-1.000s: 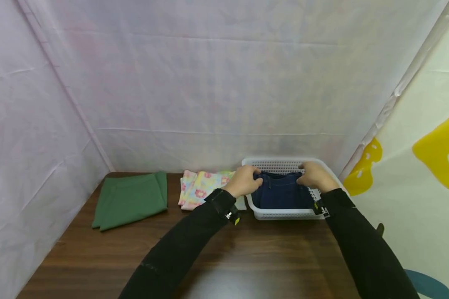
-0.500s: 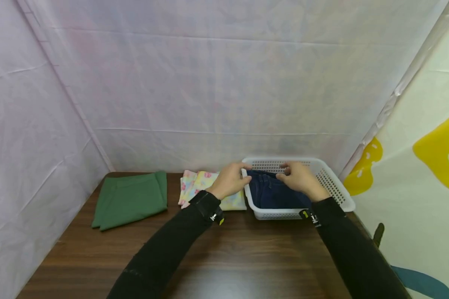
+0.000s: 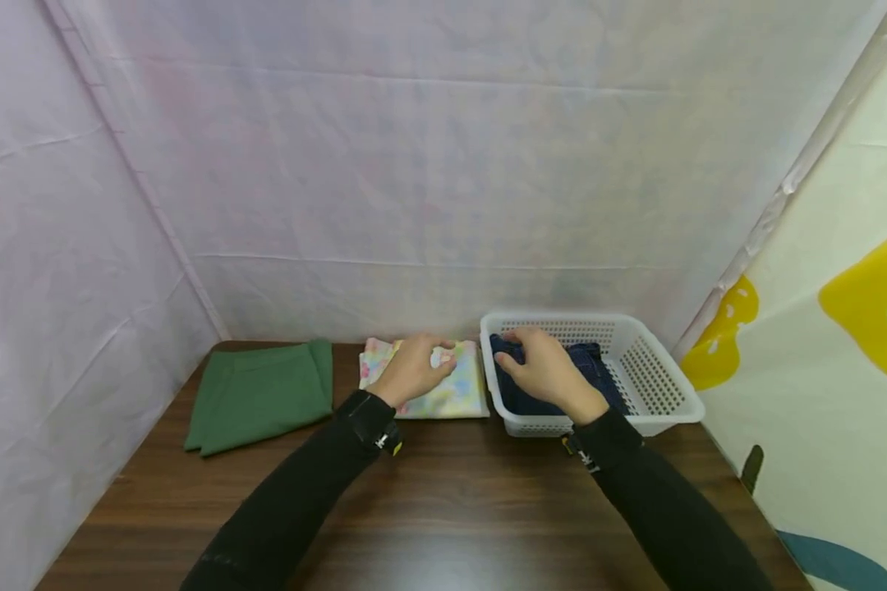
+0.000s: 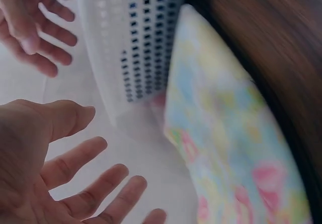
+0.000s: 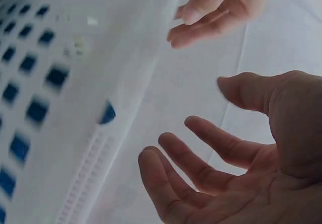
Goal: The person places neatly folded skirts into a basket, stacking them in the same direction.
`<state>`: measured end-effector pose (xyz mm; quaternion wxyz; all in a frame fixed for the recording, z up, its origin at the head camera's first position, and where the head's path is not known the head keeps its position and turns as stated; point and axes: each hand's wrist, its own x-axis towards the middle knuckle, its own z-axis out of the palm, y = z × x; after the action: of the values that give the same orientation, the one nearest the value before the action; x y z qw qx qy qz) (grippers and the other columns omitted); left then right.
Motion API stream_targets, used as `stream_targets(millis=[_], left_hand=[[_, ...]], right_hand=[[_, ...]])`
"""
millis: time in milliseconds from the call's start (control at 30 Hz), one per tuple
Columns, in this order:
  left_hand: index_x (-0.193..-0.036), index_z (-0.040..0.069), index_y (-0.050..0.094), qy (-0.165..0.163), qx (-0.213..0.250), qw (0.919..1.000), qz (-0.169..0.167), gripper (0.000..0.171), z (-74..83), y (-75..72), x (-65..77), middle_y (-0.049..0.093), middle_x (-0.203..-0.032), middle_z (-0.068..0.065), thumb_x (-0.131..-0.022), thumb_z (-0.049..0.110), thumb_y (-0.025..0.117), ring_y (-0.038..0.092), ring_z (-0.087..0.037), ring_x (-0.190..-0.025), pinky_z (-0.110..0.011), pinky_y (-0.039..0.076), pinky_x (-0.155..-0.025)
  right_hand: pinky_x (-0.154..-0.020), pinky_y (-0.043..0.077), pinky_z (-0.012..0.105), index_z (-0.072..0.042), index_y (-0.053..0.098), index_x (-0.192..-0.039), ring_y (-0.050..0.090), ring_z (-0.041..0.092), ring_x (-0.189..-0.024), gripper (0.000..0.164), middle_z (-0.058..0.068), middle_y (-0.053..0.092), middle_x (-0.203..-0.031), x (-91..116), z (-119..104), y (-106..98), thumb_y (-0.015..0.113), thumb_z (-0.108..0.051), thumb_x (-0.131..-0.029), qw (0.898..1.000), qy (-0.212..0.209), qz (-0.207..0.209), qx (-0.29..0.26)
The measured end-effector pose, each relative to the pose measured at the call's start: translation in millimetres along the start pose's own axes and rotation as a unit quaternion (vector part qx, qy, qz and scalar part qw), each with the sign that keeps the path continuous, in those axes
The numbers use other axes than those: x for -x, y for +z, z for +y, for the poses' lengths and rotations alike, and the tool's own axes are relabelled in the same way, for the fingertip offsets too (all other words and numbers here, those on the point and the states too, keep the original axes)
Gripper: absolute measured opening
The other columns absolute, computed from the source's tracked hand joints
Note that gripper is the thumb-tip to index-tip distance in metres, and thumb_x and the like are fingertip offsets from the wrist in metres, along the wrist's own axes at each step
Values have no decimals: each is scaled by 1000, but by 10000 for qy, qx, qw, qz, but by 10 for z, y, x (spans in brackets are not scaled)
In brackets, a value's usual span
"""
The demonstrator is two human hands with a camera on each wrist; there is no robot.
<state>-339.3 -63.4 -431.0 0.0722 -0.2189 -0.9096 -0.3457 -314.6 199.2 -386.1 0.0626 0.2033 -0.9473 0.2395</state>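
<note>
A white perforated basket (image 3: 661,386) stands at the table's back right with folded dark blue jeans (image 3: 600,363) inside. My right hand (image 3: 540,369) hovers open over the basket's left part, above the jeans, and holds nothing. Its fingers (image 5: 201,158) are spread beside the basket wall (image 5: 45,83). Left of the basket lies a folded floral cloth (image 3: 461,392). My left hand (image 3: 414,367) is open just above it, fingers spread (image 4: 80,153), with the basket (image 4: 131,38) and the floral cloth (image 4: 221,133) beyond them.
A folded green cloth (image 3: 259,394) lies at the table's back left. The dark wooden table (image 3: 451,492) runs toward me. Pale fabric walls close in at the back and left, and a white sheet with yellow shapes (image 3: 857,312) hangs at the right.
Both hands let go of the jeans, which now lie in the basket. The left hand moved left over the floral cloth; the right hand shifted to the basket's left part.
</note>
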Motion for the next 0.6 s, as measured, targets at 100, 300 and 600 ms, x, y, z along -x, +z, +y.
stream_targets(millis=[100, 300, 600], left_hand=[[-145, -2, 78, 24, -147, 9999, -57, 37, -150, -33, 53, 77, -151, -24, -113, 18, 78, 70, -46, -147, -61, 56, -127], [-144, -2, 77, 161, -218, 9995, -158, 42, -560, -27, 93, 77, -150, -24, -111, 24, 80, 69, -45, -145, -59, 59, -124], [-136, -9, 80, -438, -650, 9966, -238, 40, -582, -125, 343, 82, -133, -26, -101, 10, 78, 77, -35, -117, -52, 68, -103]], right_hand=[[-119, 58, 66, 3, 70, -155, 69, 50, -142, 46, 31, 70, -154, 1, -123, 132, 71, -25, -119, 9994, -271, 13, 218], [-101, 66, 54, 1, 73, -149, 76, 41, -123, 40, 26, 73, -144, 19, -362, 356, 76, -23, -116, 9955, -815, 25, 480], [-103, 69, 50, 4, 73, -147, 79, 37, -122, 41, 21, 77, -140, 64, -635, 837, 76, -22, -115, 9895, -1251, -300, 652]])
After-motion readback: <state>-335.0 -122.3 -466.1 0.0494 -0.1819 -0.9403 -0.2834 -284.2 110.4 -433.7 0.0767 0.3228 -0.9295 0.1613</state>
